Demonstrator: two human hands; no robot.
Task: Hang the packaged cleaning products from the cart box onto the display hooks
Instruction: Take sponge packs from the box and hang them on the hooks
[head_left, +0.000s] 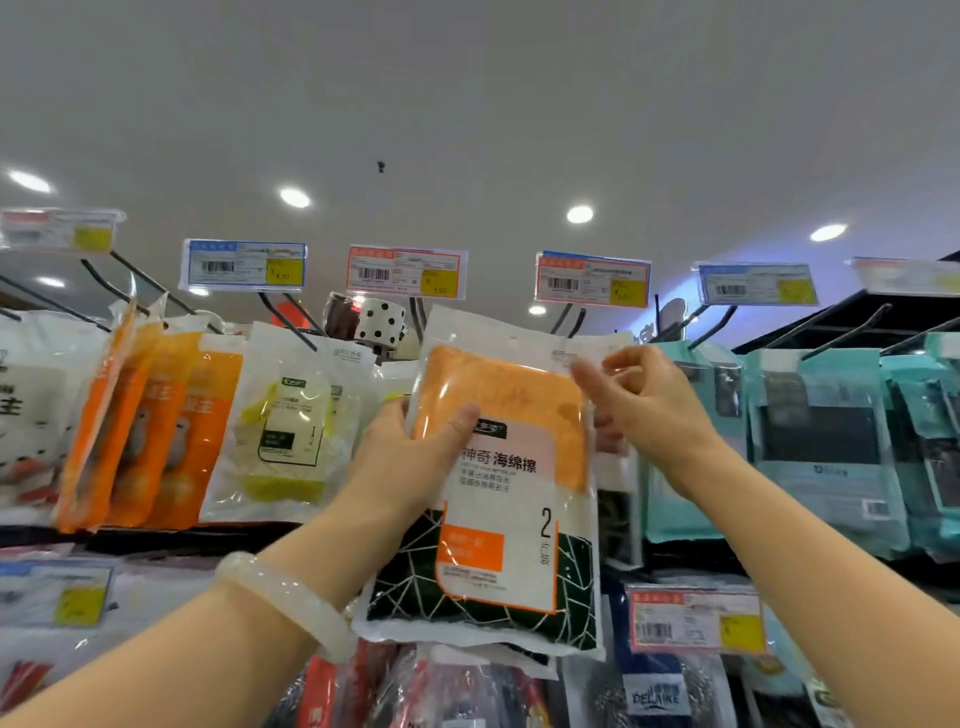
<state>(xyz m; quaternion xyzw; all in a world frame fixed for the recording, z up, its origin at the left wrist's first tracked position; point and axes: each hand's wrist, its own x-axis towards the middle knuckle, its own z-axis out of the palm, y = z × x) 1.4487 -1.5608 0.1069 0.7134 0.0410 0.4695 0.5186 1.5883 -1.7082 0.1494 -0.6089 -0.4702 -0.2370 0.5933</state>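
Sponge pack (498, 467) upright, long axis vertical, header topmost

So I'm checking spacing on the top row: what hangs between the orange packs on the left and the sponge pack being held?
In the head view, one clear pack of yellow sponges hangs between the orange packs and the sponge pack.

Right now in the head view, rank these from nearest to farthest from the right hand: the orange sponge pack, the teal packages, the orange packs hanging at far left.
1. Orange sponge pack: the right hand is at its top right corner.
2. Teal packages: hanging just to its right.
3. Orange packs: far left, beyond the left hand.
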